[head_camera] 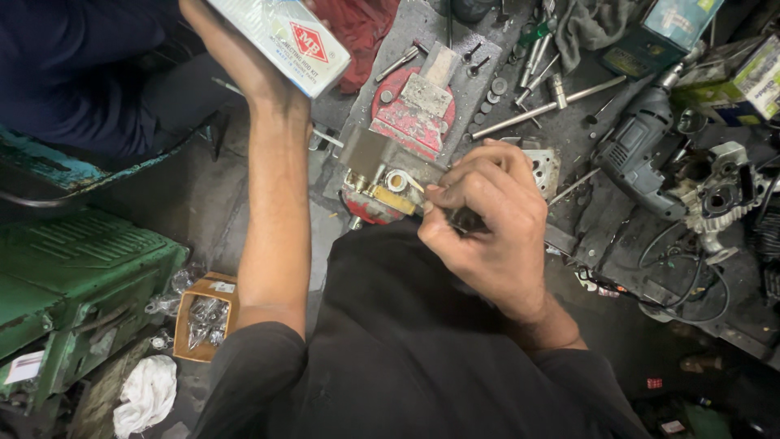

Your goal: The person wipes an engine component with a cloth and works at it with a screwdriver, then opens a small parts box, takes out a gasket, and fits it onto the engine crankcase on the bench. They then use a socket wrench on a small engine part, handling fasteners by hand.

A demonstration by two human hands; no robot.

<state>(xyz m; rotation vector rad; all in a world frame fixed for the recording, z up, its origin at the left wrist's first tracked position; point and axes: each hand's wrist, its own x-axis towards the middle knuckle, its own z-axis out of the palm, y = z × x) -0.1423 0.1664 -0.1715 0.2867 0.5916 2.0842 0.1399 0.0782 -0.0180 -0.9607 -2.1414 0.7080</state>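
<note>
Just in front of the red vise (410, 114), the right hand (487, 223) pinches a small dark part (465, 219), fingers closed; probably rigid, light, best gripped at its edges. Left of the vise, the left hand (240, 61) clasps a white box (284, 36).

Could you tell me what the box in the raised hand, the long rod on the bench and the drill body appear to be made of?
The white box in the left hand looks like glossy printed cardboard, judging by its flat faces and folded edges. The long rod looks like bare metal, probably steel, with a grey, dull shine. The drill body seems grey cast metal or plastic; grime leaves that open.
</note>
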